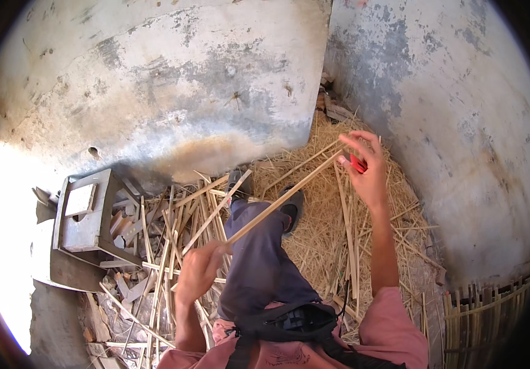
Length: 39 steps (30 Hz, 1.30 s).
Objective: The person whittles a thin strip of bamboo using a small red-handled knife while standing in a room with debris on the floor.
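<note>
A long, narrow strip of pale wood or bamboo [283, 198] slants across in front of me, above my bent leg. My left hand [200, 270] is closed round its near, lower end. At the far end is my right hand [368, 172], its thumb beside the strip and its index finger stretched out above it. A small red object [358, 163] with a dark part rests in that hand against the palm; its kind is mostly hidden by the fingers.
Many loose strips [169, 246] lie crisscrossed on the floor at left. Straw-like shavings [320, 209] heap round my feet. A wooden box-like piece [95, 212] stands left, near a bright opening. Stained walls [215, 86] meet ahead; a slatted woven piece [486, 320] leans at lower right.
</note>
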Each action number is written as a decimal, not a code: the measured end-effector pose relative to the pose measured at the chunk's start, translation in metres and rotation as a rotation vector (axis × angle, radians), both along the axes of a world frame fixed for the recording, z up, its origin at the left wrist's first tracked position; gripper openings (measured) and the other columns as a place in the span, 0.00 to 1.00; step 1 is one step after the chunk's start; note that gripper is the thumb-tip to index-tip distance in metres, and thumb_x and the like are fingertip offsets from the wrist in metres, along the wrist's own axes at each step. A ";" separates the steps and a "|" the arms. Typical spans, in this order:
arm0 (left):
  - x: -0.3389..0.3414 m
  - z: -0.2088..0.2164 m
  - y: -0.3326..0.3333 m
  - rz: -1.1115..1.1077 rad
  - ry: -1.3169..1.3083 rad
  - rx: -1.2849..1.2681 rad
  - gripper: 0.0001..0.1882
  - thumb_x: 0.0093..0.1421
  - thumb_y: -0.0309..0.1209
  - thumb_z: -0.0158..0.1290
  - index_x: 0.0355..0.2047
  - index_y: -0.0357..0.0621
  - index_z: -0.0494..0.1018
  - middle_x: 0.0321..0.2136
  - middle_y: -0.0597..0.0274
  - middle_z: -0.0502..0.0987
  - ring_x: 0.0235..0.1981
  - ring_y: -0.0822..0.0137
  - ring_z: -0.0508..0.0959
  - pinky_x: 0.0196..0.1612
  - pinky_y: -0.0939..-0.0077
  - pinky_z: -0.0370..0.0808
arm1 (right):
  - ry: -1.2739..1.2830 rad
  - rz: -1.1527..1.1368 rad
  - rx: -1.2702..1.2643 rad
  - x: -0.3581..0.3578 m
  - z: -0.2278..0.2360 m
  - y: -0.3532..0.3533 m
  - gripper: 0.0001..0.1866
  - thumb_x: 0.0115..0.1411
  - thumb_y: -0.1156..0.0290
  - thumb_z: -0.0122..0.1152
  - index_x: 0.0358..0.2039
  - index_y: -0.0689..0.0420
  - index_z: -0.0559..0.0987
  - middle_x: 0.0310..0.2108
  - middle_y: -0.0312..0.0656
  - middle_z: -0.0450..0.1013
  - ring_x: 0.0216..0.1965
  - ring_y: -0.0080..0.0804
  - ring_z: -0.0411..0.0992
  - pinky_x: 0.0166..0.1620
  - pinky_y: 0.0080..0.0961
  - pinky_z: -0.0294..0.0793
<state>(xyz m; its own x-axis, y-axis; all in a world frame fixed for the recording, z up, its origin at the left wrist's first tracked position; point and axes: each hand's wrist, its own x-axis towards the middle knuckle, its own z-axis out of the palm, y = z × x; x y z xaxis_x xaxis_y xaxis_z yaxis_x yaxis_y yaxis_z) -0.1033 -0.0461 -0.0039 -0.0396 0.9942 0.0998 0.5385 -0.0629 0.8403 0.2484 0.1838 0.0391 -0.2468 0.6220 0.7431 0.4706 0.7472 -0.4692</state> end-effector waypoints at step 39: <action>0.082 -0.015 0.021 0.036 -0.504 0.015 0.14 0.81 0.34 0.44 0.50 0.40 0.77 0.20 0.76 0.65 0.20 0.84 0.60 0.23 0.83 0.57 | -0.206 0.199 -0.024 -0.079 -0.033 -0.102 0.17 0.66 0.63 0.70 0.52 0.55 0.83 0.32 0.39 0.77 0.27 0.37 0.78 0.29 0.33 0.76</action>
